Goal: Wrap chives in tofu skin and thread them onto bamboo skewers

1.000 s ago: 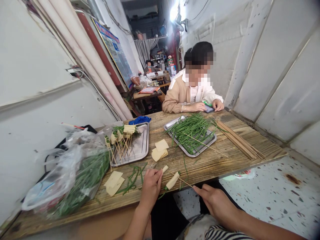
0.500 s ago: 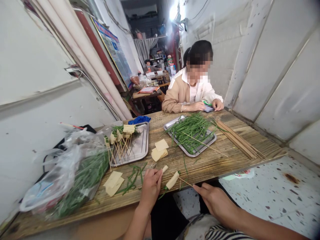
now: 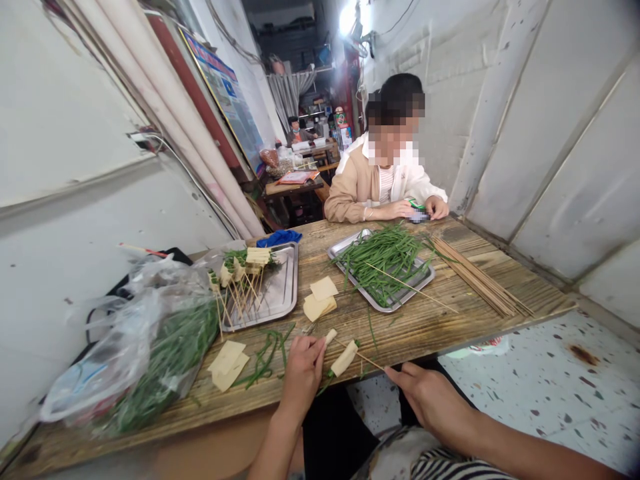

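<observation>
My right hand (image 3: 417, 390) pinches the near end of a thin wooden skewer (image 3: 373, 362). Threaded on that skewer is a tofu-skin roll (image 3: 345, 359) with green chives poking out of its ends. My left hand (image 3: 304, 365) has its fingers closed on a second, smaller roll (image 3: 331, 337), which lies by the skewer's tip; whether the tip touches it I cannot tell. Left of that hand are loose chives (image 3: 265, 357) and a few square tofu-skin sheets (image 3: 227, 365). More sheets (image 3: 320, 307) lie beyond my left hand.
A metal tray (image 3: 285, 283) at left bears finished skewers. Another tray (image 3: 425, 277) holds a heap of chives (image 3: 385, 260). Bare skewers (image 3: 475, 277) lie at right. A plastic bag (image 3: 150, 360) of greens fills the table's left end. A person (image 3: 385, 173) sits opposite with a phone.
Both hands, the skewer and the rolls keep nearly the same positions. The view shifts very slightly, and the person opposite has turned their head a little.
</observation>
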Tool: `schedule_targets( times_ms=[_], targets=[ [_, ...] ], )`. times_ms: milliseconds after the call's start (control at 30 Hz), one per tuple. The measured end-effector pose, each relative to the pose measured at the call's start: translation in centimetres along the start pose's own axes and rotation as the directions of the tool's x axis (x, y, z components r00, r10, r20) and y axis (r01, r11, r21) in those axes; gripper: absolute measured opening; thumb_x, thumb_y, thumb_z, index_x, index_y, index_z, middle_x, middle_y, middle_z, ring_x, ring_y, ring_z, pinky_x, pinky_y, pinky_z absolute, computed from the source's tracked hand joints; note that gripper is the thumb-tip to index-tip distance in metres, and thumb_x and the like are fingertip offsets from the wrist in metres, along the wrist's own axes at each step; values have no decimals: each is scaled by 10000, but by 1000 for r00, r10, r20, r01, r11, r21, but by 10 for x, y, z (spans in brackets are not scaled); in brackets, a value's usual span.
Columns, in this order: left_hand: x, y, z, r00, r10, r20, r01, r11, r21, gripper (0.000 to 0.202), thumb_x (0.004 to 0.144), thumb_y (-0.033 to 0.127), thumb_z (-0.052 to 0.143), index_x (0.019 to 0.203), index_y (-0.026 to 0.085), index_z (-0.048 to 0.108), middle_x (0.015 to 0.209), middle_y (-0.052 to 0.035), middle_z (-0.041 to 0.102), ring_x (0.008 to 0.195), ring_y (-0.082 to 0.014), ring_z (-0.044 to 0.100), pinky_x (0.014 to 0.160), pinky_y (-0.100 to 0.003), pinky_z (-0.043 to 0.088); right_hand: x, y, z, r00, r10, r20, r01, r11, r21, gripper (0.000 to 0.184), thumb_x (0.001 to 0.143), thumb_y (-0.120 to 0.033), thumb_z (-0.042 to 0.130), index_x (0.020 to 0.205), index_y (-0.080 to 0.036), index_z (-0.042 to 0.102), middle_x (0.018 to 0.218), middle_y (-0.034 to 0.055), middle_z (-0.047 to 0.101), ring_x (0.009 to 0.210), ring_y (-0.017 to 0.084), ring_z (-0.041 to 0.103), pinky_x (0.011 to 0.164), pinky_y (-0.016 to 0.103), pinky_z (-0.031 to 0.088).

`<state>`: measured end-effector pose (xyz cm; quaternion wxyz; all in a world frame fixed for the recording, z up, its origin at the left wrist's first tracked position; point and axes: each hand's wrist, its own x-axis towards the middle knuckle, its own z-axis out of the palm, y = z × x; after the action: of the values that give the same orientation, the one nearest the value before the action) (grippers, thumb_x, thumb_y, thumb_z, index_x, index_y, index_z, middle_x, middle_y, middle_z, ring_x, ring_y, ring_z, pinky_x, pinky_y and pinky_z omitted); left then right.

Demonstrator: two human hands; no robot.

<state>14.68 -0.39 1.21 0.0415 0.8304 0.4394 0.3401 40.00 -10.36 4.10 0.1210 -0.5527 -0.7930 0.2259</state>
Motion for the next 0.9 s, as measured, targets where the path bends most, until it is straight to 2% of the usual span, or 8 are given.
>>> schedule_targets(
  times_ms=[200,533,667,767,833,900],
  targets=[
    [1,-2,-2,999,-19,46,21,999,-32,215,884,208,479,958,203,681,776,-37,586,752,-161,526,708,-313,444,8,1,4,1000,-18,-19,16,997,-76,477,830,-57,366,1258,-139,558,898,96,627,756,161,602,690,239,448],
    [0,-5,-1,996,-49,70,56,993,-102,242,898,235,466,996,221,687,816,-50,618,788,-167,534,748,-352,452,37,-2,7,1000,-8,-16,7,999,-35,480,833,-63,369,1264,-169,552,952,89,642,799,152,597,707,227,432],
    [1,-8,-4,990,-94,106,109,983,-147,260,902,262,461,1026,231,688,835,-54,635,806,-170,558,755,-352,473,46,-8,1,1000,-12,22,14,998,-58,457,833,-67,380,1241,-161,562,976,96,647,824,159,607,712,231,425],
    [3,-8,-8,977,-122,172,153,972,-180,277,910,280,443,1045,238,682,865,-52,640,823,-164,584,744,-332,497,47,-13,-7,999,0,41,5,993,-118,429,831,-70,400,1207,-169,580,953,95,658,789,169,619,670,244,418],
    [2,-5,-10,972,-141,190,172,972,-159,271,903,297,459,1055,234,674,912,-52,640,859,-164,594,769,-334,508,47,-15,-12,999,7,43,-1,987,-158,397,839,-78,413,1180,-175,592,936,92,666,778,177,621,652,252,412],
    [-2,-1,-9,977,-154,151,168,982,-86,262,874,318,512,1060,216,666,959,-62,637,901,-180,594,810,-358,509,49,-16,-15,999,-2,34,9,983,-184,331,859,-91,416,1110,-164,619,914,91,669,787,181,617,655,258,407]
  ],
)
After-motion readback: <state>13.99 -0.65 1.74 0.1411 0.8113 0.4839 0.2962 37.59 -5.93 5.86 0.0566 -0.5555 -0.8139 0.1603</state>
